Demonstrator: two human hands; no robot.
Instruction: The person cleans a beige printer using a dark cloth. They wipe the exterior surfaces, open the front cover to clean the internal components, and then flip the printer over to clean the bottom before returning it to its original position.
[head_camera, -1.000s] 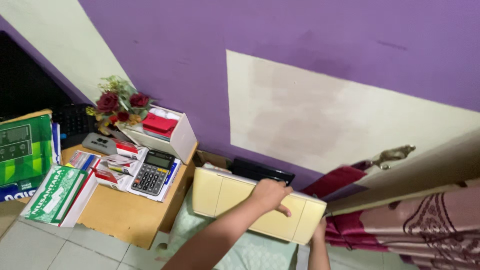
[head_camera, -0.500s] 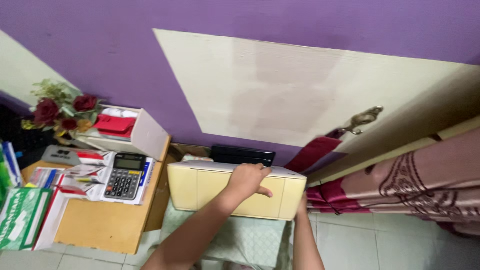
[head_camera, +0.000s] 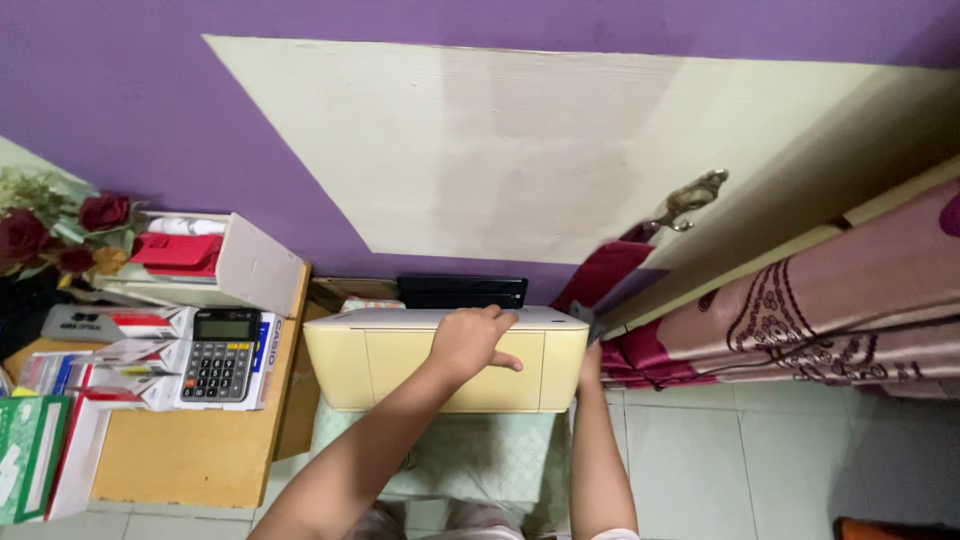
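Nearest the camera, a pale green cloth (head_camera: 480, 465) is seen under a cream printer (head_camera: 400, 365), which stands between the wooden tabletop (head_camera: 190, 450) on the left and a patterned curtain (head_camera: 800, 320) on the right. The left hand (head_camera: 470, 340) is laid on the printer's top front edge, fingers curled over it and thumb stretched along the front panel; the grip is closed on that edge. The right hand (head_camera: 590, 362) is pressed to the printer's right end; whether that grip is clenched or slack cannot be told, since the fingers are hidden. The printer is shut and flat on the cloth; judged from this, it is grasped at two points but not lifted or opened.

On the tabletop, a green and white box (head_camera: 25, 455) lies at the near left corner. Beyond it, small red and white cartons (head_camera: 120, 355) lie flat beside a grey calculator (head_camera: 220, 355) on a white and blue sheet. Farther back, a white tray (head_camera: 230, 265) holds a red packet (head_camera: 178, 250), with dark red flowers (head_camera: 60, 235) to its left. A black panel (head_camera: 462, 291) stands behind the printer, against the purple wall (head_camera: 150, 120).
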